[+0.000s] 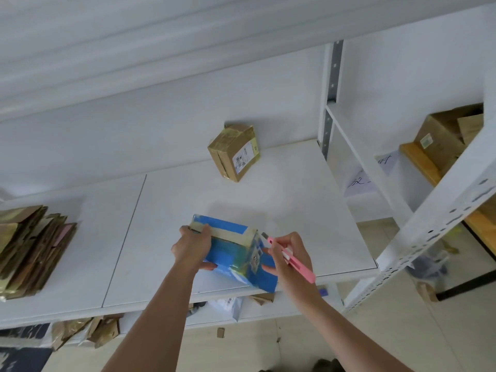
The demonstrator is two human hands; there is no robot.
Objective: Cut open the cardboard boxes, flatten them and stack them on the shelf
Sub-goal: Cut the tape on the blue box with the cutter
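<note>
A blue cardboard box (233, 251) sealed with beige tape rests on the front part of the white shelf (308, 210). My left hand (192, 247) grips its left end, fingers over the top edge and thumb underneath. My right hand (288, 255) holds a pink utility knife (291, 260), its short blade at the box's upper right corner by the tape. A brown taped box (233, 151) with a white label stands farther back on the same shelf. A stack of flattened brown cardboard (29, 248) lies at the shelf's left end.
A white perforated upright (418, 237) of the rack runs diagonally on the right. Behind it an open brown box (448, 135) sits on a wooden surface. Cardboard scraps and packets (88, 331) lie on the lower shelf, with more bits on the floor.
</note>
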